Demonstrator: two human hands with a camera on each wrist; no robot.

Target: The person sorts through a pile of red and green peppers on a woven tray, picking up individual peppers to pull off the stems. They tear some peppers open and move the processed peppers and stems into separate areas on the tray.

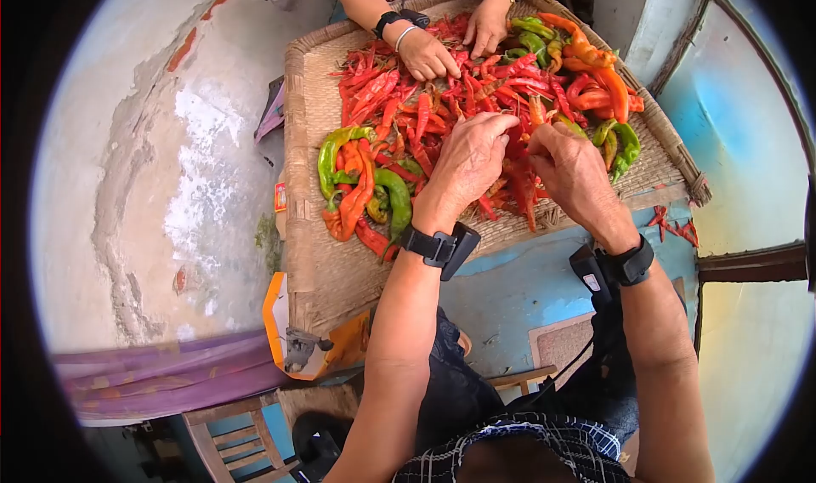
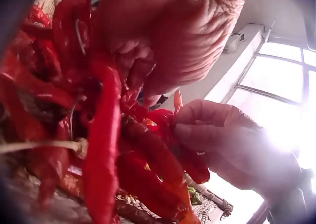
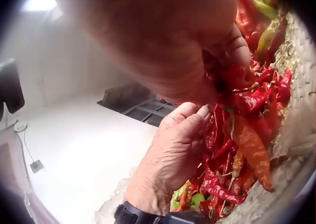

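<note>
Dried red chili peppers (image 1: 374,92) lie heaped on a woven tray (image 1: 310,262). My left hand (image 1: 472,160) is over the near middle of the heap, its fingers curled and pinching a red chili. Just right of it, my right hand (image 1: 574,168) also has curled fingers. In the left wrist view, the thumb and forefinger of the right hand (image 2: 222,140) pinch a red chili (image 2: 192,164). The two hands' fingertips come close together in the right wrist view, where the left hand (image 3: 170,155) stands beside an orange-red chili (image 3: 252,147).
Across the tray another person's hands (image 1: 429,55) touch the heap. Fresh green and orange peppers (image 1: 365,181) lie at the tray's left, more orange peppers (image 1: 595,75) at its right. Some red chilies (image 1: 676,228) lie beyond the right edge. A wooden chair (image 1: 234,440) stands lower left.
</note>
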